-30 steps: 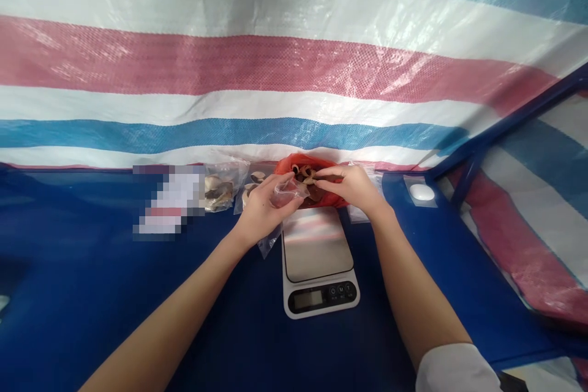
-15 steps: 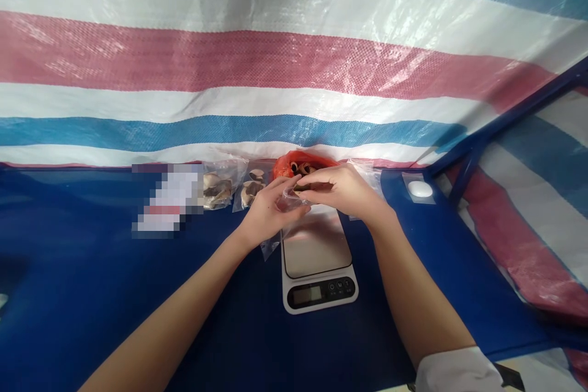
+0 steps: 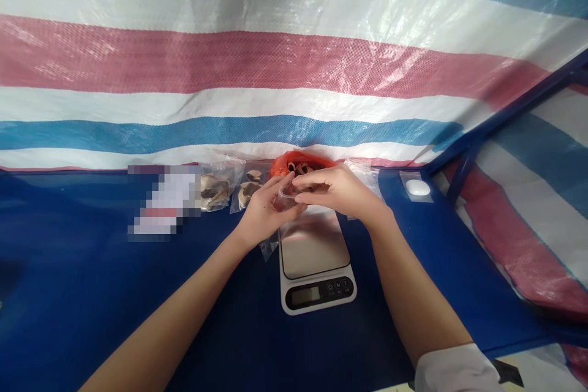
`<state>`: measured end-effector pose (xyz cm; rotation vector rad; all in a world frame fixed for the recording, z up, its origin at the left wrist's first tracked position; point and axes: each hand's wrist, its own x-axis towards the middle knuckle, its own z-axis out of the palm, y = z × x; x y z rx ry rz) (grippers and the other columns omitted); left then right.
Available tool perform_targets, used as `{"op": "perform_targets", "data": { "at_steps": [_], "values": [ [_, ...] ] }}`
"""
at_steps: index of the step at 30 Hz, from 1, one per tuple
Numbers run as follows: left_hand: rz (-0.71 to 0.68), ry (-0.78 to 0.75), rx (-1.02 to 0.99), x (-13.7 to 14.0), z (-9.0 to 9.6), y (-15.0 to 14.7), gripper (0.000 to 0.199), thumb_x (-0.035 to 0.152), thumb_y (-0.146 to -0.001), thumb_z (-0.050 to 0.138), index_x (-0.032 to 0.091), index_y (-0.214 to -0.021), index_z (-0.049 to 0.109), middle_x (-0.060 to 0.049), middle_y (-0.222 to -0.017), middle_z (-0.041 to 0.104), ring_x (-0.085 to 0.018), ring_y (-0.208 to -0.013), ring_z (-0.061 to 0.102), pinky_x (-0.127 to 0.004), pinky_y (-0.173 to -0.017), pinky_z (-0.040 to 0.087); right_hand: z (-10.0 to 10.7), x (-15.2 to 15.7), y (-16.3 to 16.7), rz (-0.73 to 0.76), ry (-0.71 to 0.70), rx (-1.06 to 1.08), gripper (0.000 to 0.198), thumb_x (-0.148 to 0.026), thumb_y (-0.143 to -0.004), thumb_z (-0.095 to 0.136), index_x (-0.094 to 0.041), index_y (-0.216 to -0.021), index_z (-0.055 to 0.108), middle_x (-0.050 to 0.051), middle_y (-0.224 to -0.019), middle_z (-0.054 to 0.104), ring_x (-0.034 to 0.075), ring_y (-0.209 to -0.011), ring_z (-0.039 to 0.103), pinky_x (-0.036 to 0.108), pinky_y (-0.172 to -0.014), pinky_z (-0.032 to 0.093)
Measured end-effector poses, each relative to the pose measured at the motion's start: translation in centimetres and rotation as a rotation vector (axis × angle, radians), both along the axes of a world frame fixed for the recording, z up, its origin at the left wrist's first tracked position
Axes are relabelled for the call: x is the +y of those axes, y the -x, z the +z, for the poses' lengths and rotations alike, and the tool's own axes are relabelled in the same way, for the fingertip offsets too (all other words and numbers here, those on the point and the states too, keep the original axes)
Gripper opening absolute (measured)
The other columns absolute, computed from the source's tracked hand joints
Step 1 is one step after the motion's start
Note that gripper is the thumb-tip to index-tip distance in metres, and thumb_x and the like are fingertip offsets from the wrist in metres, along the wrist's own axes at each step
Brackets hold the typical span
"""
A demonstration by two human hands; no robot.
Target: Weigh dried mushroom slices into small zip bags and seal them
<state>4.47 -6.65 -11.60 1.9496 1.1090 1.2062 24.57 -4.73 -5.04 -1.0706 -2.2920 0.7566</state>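
My left hand (image 3: 264, 208) is closed around a clear plastic bag (image 3: 270, 248), whose lower corner hangs below my palm. The bag's mouth is between my two hands, above the back of a white digital kitchen scale (image 3: 315, 245). At that mouth is my right hand (image 3: 342, 193), thumb and fingers apart, with nothing plain between the tips. Just behind my hands lies an orange-red bag (image 3: 280, 165) holding pale, hollow, ring-shaped pieces (image 3: 303, 168). What is inside the clear bag is hidden by my fingers.
Left of my hands lie two clear bags of brownish dried slices (image 3: 214, 193) (image 3: 248, 192) and a blurred paper (image 3: 168, 199). At right are another clear bag (image 3: 365, 174) and a white oval object (image 3: 418, 188) on clear plastic. Striped sheeting (image 3: 275, 61) rises behind the blue table (image 3: 220, 331).
The small dark piece seen between my right fingertips no longer shows there. Both hands stay almost in place at the bag's mouth; the view has shifted slightly.
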Motion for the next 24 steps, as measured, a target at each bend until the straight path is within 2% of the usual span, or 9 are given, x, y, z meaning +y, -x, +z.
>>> {"op": "perform_targets", "data": {
  "at_steps": [3, 7, 10, 13, 17, 20, 24],
  "values": [
    [0.01, 0.001, -0.006, 0.0, 0.0, 0.0, 0.064, 0.04, -0.08, 0.078, 0.02, -0.138, 0.062, -0.012, -0.121, 0.07, -0.027, -0.104, 0.07, -0.042, -0.088, 0.061, 0.0, 0.0, -0.3, 0.022, 0.027, 0.071, 0.021, -0.033, -0.089, 0.069, -0.023, -0.103, 0.081, 0.002, -0.092, 0.077, 0.017, -0.08, 0.069, 0.027, -0.07, 0.051],
    [0.027, 0.024, -0.042, -0.1, -0.1, 0.2, 0.064, 0.045, -0.08, 0.078, 0.02, -0.137, 0.063, -0.012, -0.122, 0.07, -0.027, -0.106, 0.069, -0.042, -0.089, 0.061, 0.1, 0.2, -1.1, -0.045, 0.027, 0.095, 0.02, -0.032, -0.09, 0.067, -0.023, -0.1, 0.081, 0.002, -0.089, 0.077, 0.016, -0.077, 0.068, 0.027, -0.071, 0.05],
    [0.042, 0.0, -0.045, -0.2, 0.2, 0.3, 0.063, 0.044, -0.08, 0.078, 0.02, -0.137, 0.064, -0.012, -0.122, 0.07, -0.026, -0.106, 0.069, -0.043, -0.09, 0.061, 0.1, 0.4, -1.5, -0.099, 0.024, 0.058, 0.019, -0.032, -0.09, 0.065, -0.023, -0.096, 0.082, 0.001, -0.087, 0.077, 0.015, -0.074, 0.066, 0.027, -0.071, 0.048],
    [0.04, -0.059, -0.037, -0.3, 0.5, 0.3, 0.061, 0.04, -0.081, 0.078, 0.021, -0.138, 0.063, -0.01, -0.119, 0.071, -0.025, -0.104, 0.069, -0.042, -0.09, 0.061, 0.2, 0.6, -1.2, -0.092, 0.09, -0.007, 0.02, -0.033, -0.09, 0.065, -0.022, -0.092, 0.082, 0.001, -0.082, 0.077, 0.014, -0.071, 0.063, 0.027, -0.068, 0.046],
    [-0.003, -0.113, -0.04, -0.3, 0.5, 0.4, 0.062, 0.037, -0.081, 0.079, 0.022, -0.139, 0.061, -0.011, -0.118, 0.072, -0.025, -0.106, 0.069, -0.041, -0.089, 0.06, 0.4, 0.6, -0.7, -0.038, 0.202, -0.02, 0.024, -0.032, -0.089, 0.066, -0.018, -0.074, 0.077, 0.0, -0.067, 0.07, 0.011, -0.063, 0.057, 0.025, -0.061, 0.04],
    [-0.025, -0.099, -0.021, -0.1, 0.2, 0.4, 0.067, 0.04, -0.08, 0.08, 0.022, -0.141, 0.059, -0.012, -0.122, 0.071, -0.027, -0.108, 0.069, -0.04, -0.085, 0.061, 0.3, 0.5, -0.7, -0.042, 0.225, 0.018, 0.031, -0.033, -0.09, 0.063, -0.017, -0.065, 0.072, -0.002, -0.056, 0.062, 0.009, -0.054, 0.052, 0.024, -0.057, 0.038],
    [-0.001, -0.103, 0.011, -0.1, 0.0, 0.1, 0.068, 0.041, -0.078, 0.081, 0.02, -0.139, 0.06, -0.012, -0.124, 0.071, -0.028, -0.112, 0.068, -0.045, -0.097, 0.057, 0.1, 0.5, -0.9, -0.074, 0.213, 0.066, 0.026, -0.03, -0.088, 0.062, -0.017, -0.068, 0.072, -0.003, -0.058, 0.063, 0.008, -0.051, 0.053, 0.022, -0.056, 0.04]
  ]
}}
